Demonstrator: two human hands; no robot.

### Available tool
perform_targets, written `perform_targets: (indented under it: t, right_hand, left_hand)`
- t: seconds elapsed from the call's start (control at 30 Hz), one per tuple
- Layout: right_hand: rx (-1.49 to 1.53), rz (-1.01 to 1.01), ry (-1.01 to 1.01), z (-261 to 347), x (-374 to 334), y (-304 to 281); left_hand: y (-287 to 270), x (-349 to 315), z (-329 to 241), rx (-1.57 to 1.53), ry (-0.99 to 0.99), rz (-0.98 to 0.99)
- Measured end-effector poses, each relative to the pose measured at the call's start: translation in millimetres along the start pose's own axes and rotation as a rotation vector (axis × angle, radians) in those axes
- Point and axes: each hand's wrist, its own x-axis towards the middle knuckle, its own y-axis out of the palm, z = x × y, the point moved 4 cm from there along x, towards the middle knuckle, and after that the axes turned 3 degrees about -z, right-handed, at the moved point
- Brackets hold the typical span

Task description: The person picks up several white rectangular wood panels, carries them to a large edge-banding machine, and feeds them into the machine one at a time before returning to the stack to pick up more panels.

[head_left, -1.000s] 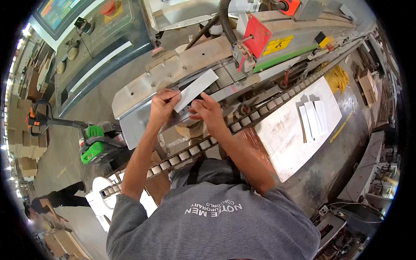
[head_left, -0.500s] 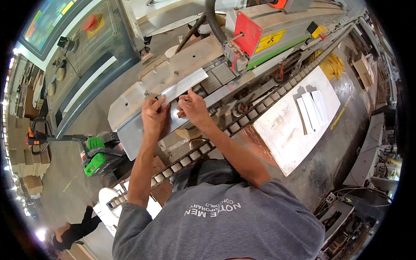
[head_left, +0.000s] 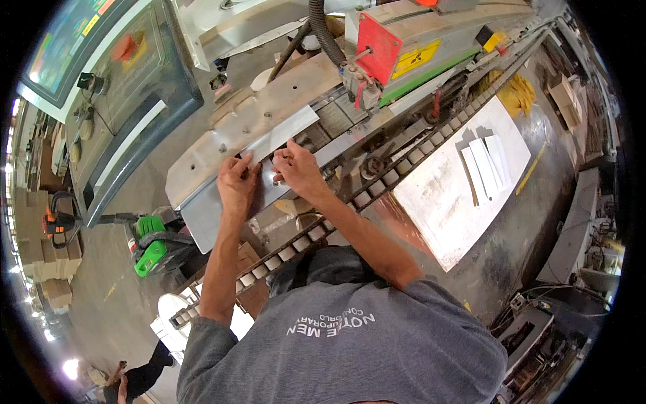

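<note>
A narrow white strip [head_left: 291, 128] lies along the metal infeed table [head_left: 205, 209] of a machine, against a dusty guide plate [head_left: 259, 108]. My left hand [head_left: 237, 184] is closed, with thumb and fingers pinched at the strip's left end. Beside it, my right hand [head_left: 299, 174] is bent into a pinch at the strip's near edge. Its fingertips partly cover that edge, so the exact grip is hard to see. Just past the strip's far end sit the dark feed pads [head_left: 343, 118].
The machine's red plate [head_left: 377, 47] and grey hose [head_left: 326, 30] stand ahead. A roller track [head_left: 363, 198] runs close to my body. Several white strips [head_left: 486, 165] lie on a white board [head_left: 437, 225] at right. At left is a control panel [head_left: 124, 47]; another person [head_left: 138, 377] is at lower left.
The view has shifted slightly. Both hands keep nearly the same places at the white strip. The other person at lower left has moved a little.
</note>
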Motion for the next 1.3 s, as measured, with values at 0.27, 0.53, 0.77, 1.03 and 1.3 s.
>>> perform_targets:
  t: [0.27, 0.53, 0.77, 1.03, 1.3]
  right_hand:
    - [-0.041, 0.022, 0.125, 6.5, 2.9, -6.2]
    - [-0.093, -0.085, 0.009, 2.1, 18.8, -32.7]
    - [-0.364, -0.196, -0.118, 1.7, 43.6, -69.0]
    - [-0.406, -0.287, -0.421, 32.7, 16.3, -112.0]
    - [-0.445, -0.489, -0.307, 37.0, -103.8, -223.5]
  left_hand:
    - [6.8, 2.4, 2.3, -0.008, -0.02, 0.021]
    - [28.5, 18.7, -21.2, -0.021, 0.048, 0.026]
    - [59.7, 39.1, -48.5, 0.01, 0.1, 0.027]
    - [116.9, 64.2, -81.5, -0.049, 0.134, 0.04]
    - [153.5, 88.9, -106.0, -0.03, 0.157, 0.12]
